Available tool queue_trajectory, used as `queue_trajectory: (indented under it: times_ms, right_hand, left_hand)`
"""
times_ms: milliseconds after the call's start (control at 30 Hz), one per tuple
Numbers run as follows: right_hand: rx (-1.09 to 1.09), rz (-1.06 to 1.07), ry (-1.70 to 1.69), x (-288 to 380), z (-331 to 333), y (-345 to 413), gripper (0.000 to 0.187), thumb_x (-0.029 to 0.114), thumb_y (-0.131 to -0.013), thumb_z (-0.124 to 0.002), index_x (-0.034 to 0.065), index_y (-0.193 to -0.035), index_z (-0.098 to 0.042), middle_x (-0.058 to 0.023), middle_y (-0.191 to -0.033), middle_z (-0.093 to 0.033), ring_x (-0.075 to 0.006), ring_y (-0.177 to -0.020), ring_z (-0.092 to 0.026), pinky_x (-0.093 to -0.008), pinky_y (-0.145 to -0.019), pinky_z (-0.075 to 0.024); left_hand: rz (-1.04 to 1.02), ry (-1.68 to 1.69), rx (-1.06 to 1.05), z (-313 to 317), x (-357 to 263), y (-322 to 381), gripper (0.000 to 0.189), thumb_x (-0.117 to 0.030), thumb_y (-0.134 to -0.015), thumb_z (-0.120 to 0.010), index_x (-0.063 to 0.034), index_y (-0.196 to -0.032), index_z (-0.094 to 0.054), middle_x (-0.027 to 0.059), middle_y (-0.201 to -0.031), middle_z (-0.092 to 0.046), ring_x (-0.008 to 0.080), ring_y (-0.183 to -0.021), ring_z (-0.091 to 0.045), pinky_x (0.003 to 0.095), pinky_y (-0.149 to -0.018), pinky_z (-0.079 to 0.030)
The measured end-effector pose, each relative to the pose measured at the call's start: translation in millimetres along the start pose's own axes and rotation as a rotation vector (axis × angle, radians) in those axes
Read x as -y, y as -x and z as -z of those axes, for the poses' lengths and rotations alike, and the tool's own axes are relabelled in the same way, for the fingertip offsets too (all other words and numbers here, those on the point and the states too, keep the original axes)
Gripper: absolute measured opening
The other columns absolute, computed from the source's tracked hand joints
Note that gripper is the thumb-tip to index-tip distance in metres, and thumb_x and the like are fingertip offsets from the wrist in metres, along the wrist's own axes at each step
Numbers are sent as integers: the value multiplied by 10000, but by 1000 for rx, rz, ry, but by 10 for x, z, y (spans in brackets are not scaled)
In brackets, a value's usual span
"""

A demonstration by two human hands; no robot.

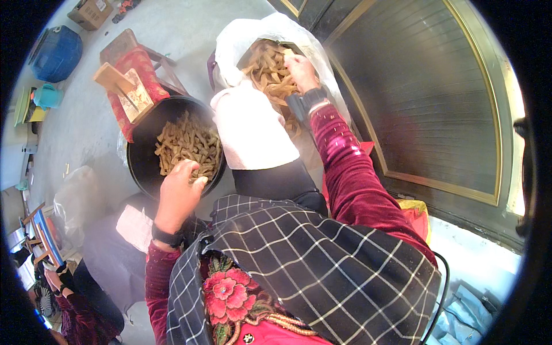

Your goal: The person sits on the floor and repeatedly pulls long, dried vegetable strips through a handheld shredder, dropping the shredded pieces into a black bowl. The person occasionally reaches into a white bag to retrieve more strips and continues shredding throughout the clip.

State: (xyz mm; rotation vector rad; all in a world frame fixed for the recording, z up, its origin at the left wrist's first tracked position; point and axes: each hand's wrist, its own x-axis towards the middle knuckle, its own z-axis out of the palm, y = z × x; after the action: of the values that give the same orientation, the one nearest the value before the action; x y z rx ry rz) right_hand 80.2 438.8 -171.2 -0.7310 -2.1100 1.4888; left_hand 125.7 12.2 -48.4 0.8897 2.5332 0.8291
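Observation:
My left hand (179, 194) is at the near rim of a round black tub (142, 161). Its thumb and forefinger are spread over a heap of short, brown, knotted or twisted pieces (187, 144). Whether it pinches one of them is hidden. My right hand (302, 71) reaches into a white plastic bag (276, 26) of loose, flat tan strips (269, 73). Its fingers are curled, and a pale yellowish bit shows at the tips; I cannot tell if that is gripped. A pale pink cloth (256, 129) covers my knee between tub and bag.
A wooden stool (118, 41) with a red cloth and a slotted wooden block (133, 97) adjoins the tub. A dark panelled door (422, 86) stands right of the bag. A blue barrel (56, 54) is far left. Another person's arm (64, 293) shows at lower left.

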Motion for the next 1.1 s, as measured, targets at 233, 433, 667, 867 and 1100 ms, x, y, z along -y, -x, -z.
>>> queue_trajectory:
  times_ms: [233,433,667,867,1100]
  right_hand:
    - [488,959,-64,1580,-607,1316,139,216,-828,-621,85,-782,-624,-85,-653,-586,-245,-605,-602,-360,-544,-464]
    - [658,1112,-4,1975,-695,1636,65,189,-763,-565,132,-739,-544,-92,-579,-544,-309,-559,-599,-425,-469,-448]
    - [424,1269,-358,2436,-1108,1838,140,232,-729,-570,132,-644,-520,-83,-544,-539,-309,-523,-587,-433,-427,-430]
    - [176,1436,-360,3208,-1228,1977,170,286,-714,-567,127,-655,-547,-66,-556,-551,-290,-503,-564,-392,-416,-397]
    - [568,969,438,2261,-1181,1333,149,238,-757,-576,104,-750,-641,-123,-619,-592,-313,-629,-641,-429,-548,-511]
  left_hand:
    - [84,865,115,-6,3,-380,637,-536,-961,-326,-10,-1255,-534,83,-1256,-571,236,-1175,-526,395,-1002,-385]
    - [-14,1795,-16,394,-28,-426,581,-420,-971,-421,36,-1330,-394,131,-1222,-538,259,-1164,-495,391,-1029,-326]
    - [-405,1793,-77,921,-146,-222,575,-397,-866,-629,-60,-1263,-388,-3,-970,-501,99,-824,-477,351,-762,-406]
    - [-592,2072,-169,1427,-158,-11,136,-206,-883,-563,-107,-872,-472,-9,-784,-484,76,-762,-478,260,-668,-390]
    - [-541,1865,-532,2304,123,585,207,-25,-851,-471,-111,-678,-398,-26,-559,-341,84,-513,-380,217,-541,-310]
